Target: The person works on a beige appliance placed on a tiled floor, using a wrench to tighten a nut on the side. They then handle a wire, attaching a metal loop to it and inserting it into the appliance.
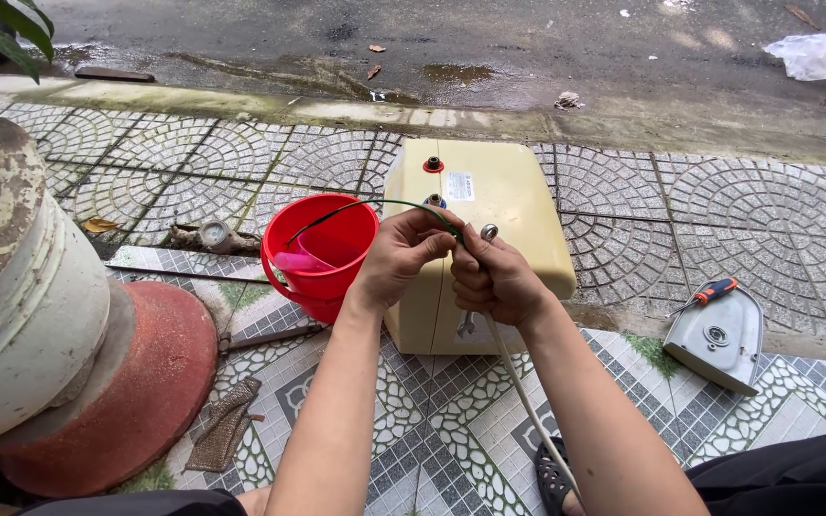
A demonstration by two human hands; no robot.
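Holding a cable over the cream water heater (509, 205).
Left hand (399, 253) is pinching the green wire (403, 203); right hand (494, 277) is gripping the white cable (523, 392).

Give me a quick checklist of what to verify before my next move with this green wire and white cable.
1. Left hand pinching the green wire: ok.
2. Right hand gripping the white cable: ok.
3. Wire free of the red bucket: cannot tell, it arcs over the rim.
4. Screwdriver at hand: ok, on the grey cover to the right.
5. Cream water heater lying flat on the tiles: ok.
6. Ground dry: not ok, puddles on the road behind.
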